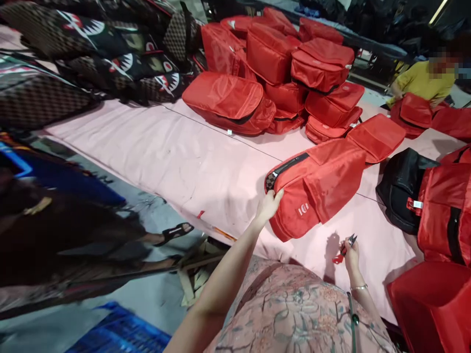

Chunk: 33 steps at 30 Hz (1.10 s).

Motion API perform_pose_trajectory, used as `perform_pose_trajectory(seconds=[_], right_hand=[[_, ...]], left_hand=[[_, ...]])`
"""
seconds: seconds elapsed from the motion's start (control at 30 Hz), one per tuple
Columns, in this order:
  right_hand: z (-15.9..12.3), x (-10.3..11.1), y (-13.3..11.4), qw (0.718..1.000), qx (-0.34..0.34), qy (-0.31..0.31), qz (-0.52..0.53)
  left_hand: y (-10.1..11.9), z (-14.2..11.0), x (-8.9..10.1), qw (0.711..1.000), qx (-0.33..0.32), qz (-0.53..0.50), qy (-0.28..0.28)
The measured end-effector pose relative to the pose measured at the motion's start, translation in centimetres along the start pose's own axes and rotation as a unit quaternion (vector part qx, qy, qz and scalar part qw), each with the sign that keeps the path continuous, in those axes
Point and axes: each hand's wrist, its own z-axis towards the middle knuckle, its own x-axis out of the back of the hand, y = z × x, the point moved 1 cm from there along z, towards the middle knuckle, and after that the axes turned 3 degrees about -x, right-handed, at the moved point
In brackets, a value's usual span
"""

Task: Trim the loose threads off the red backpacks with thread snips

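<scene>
A red backpack, seemingly turned inside out, lies on the pink-covered table in front of me. It has a black zipper and a small light logo near its close end. My left hand is closed on the backpack's near left edge, thumb on top. Off to the right and apart from the bag, my right hand grips small thread snips, their dark pointed blades sticking out past the fingers. A small red piece shows beside that hand; I cannot tell whether it belongs to the snips.
Several red bags are piled across the pink table. Dark checked bags lie at the far left. A black bag and more red bags sit at right. A person in yellow handles red bags; another passes on the left.
</scene>
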Motion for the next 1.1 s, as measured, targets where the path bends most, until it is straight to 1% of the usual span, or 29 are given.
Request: perform_pose_trajectory(seconds=[0.03, 0.07, 0.13, 0.17, 0.2, 0.23, 0.3, 0.37, 0.4, 0.47, 0.53, 0.6, 0.7, 0.8, 0.87, 0.9, 0.93, 0.97, 1.0, 1.03, 1.07, 1.1], right_hand=[[0.3, -0.4, -0.6, 1.0, -0.003, -0.008, 0.013], [0.5, -1.1, -1.3, 1.0, -0.009, -0.019, 0.022], [0.6, -2.8, -2.6, 0.998, -0.025, -0.043, 0.027], [0.5, -3.9, -3.3, 0.998, -0.032, -0.053, 0.023], [0.4, -4.9, -3.8, 0.998, -0.035, -0.058, 0.013], [0.4, -5.8, -4.3, 0.998, -0.033, -0.059, 0.003], [0.6, -7.4, -4.9, 0.998, -0.023, -0.055, -0.023], [1.2, -8.4, -5.0, 0.997, -0.015, -0.049, -0.055], [1.6, -8.6, -4.9, 0.996, -0.014, -0.046, -0.071], [2.2, -8.8, -4.6, 0.994, -0.011, -0.04, -0.102], [2.6, -8.6, -4.3, 0.991, -0.001, -0.034, -0.128], [2.8, -8.5, -4.1, 0.989, 0.007, -0.032, -0.145], [2.7, -8.3, -4.3, 0.988, -0.004, -0.035, -0.151], [2.1, -8.4, -4.5, 0.988, -0.009, -0.038, -0.152], [0.9, -8.6, -4.2, 0.986, 0.026, -0.037, -0.159], [0.0, -8.8, -3.8, 0.984, 0.052, -0.042, -0.164], [-1.2, -9.2, -3.4, 0.981, 0.077, -0.063, -0.168], [-2.5, -9.6, -2.8, 0.974, 0.099, -0.105, -0.172], [-3.8, -10.3, -2.3, 0.962, 0.111, -0.175, -0.178], [-5.2, -11.0, -1.9, 0.939, 0.117, -0.264, -0.185], [-6.3, -11.8, -1.7, 0.911, 0.119, -0.344, -0.192], [-7.1, -12.7, -1.9, 0.887, 0.124, -0.4, -0.196]], left_hand=[[-0.8, -0.3, -0.4, 0.996, 0.044, -0.072, -0.002], [-1.7, -0.7, -0.9, 0.983, 0.098, -0.152, -0.013], [-3.6, -2.3, -1.7, 0.932, 0.214, -0.288, -0.041], [-4.6, -3.4, -2.2, 0.906, 0.259, -0.33, -0.049], [-5.5, -4.8, -2.6, 0.888, 0.292, -0.352, -0.052], [-6.4, -6.3, -3.0, 0.878, 0.31, -0.36, -0.053], [-7.8, -9.3, -4.0, 0.869, 0.325, -0.368, -0.054], [-8.8, -12.0, -4.9, 0.858, 0.332, -0.388, -0.048], [-9.1, -13.0, -5.3, 0.854, 0.333, -0.397, -0.044], [-9.4, -14.1, -5.9, 0.85, 0.329, -0.41, -0.039], [-9.3, -14.2, -6.3, 0.848, 0.323, -0.419, -0.042], [-8.8, -13.8, -6.7, 0.844, 0.32, -0.427, -0.048], [-7.8, -13.0, -7.3, 0.841, 0.316, -0.434, -0.063], [-7.1, -12.5, -8.2, 0.845, 0.309, -0.431, -0.07], [-7.3, -12.4, -8.6, 0.85, 0.307, -0.422, -0.068], [-7.7, -12.2, -8.5, 0.853, 0.309, -0.416, -0.059], [-8.4, -11.9, -8.1, 0.856, 0.309, -0.413, -0.043], [-9.4, -11.5, -7.3, 0.858, 0.308, -0.41, -0.016], [-10.6, -11.0, -6.1, 0.859, 0.307, -0.409, 0.03], [-11.9, -10.5, -4.5, 0.857, 0.301, -0.409, 0.086], [-13.3, -9.9, -2.6, 0.854, 0.29, -0.402, 0.156], [-14.7, -9.3, -0.4, 0.841, 0.279, -0.391, 0.247]])
